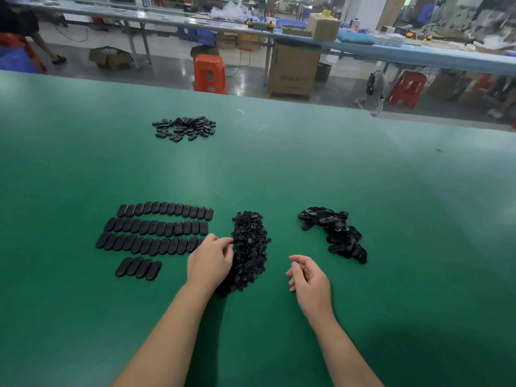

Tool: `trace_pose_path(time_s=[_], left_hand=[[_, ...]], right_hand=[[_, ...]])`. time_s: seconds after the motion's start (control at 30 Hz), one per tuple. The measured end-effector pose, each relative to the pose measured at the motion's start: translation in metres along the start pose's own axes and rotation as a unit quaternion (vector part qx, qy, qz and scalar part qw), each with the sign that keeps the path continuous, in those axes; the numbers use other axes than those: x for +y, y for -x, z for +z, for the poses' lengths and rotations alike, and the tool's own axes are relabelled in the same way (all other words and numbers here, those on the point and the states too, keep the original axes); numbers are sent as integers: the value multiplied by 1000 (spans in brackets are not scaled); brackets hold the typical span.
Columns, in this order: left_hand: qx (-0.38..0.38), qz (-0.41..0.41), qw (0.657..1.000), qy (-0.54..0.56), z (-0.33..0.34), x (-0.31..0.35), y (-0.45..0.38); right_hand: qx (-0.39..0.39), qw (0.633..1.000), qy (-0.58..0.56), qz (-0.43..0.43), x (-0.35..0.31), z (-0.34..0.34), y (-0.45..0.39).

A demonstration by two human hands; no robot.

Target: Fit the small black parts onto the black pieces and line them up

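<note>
Hands flank the heap of small black parts: left hand curled at its left edge, contents untellable; right hand right of it, loosely curled, empty. Pinch one part only. Left of heap: rowed oval pieces. Right: loose oval pieces. Beyond: far pile.

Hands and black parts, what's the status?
Left hand at the small-parts heap, grip unclear. Right hand empty, loosely curled. Four rows lined up. Nothing blocking.
</note>
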State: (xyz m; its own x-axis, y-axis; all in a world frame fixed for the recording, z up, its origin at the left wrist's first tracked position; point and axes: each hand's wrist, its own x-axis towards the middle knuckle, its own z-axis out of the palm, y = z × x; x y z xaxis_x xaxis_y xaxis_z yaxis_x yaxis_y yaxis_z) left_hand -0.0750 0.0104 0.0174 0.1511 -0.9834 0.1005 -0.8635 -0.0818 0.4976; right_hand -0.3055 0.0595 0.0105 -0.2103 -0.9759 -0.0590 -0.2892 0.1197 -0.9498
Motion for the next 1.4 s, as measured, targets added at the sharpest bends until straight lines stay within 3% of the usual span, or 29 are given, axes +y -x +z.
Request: trace_pose_path(time_s=[0.3, 0.4, 0.5, 0.63, 0.7, 0.8, 0.93, 1.07, 1.23, 1.4], left_hand=[[80, 20, 996, 43, 8, -13, 4], [79, 7, 996, 41, 8, -13, 1], [74, 0, 996, 41, 9, -13, 0], [69, -8, 997, 40, 9, -13, -1], [67, -9, 997, 41, 9, -13, -1], [67, -5, 997, 38, 9, -13, -1], [66, -4, 997, 38, 8, -13, 0], [62, 0, 997, 36, 8, -13, 0], [59, -5, 997, 48, 8, -15, 1], [56, -17, 997, 57, 9, -16, 0]], right_hand=[[-28, 997, 60, 36, -13, -2, -23], [-1, 982, 184, -31, -24, -8, -56], [-22, 942, 322, -90, -35, -12, -88], [-61, 840, 528, -109, -39, -13, -126], [-98, 797, 589, -86, -40, -11, -137], [-134, 769, 622, -63, -37, -5, -137], [-99, 769, 618, -125, -36, -2, -125], [-128, 815, 546, -145, -33, -10, -112], [-110, 875, 459, -105, -25, -25, -98], [-102, 878, 464, -51, -24, -34, -99]])
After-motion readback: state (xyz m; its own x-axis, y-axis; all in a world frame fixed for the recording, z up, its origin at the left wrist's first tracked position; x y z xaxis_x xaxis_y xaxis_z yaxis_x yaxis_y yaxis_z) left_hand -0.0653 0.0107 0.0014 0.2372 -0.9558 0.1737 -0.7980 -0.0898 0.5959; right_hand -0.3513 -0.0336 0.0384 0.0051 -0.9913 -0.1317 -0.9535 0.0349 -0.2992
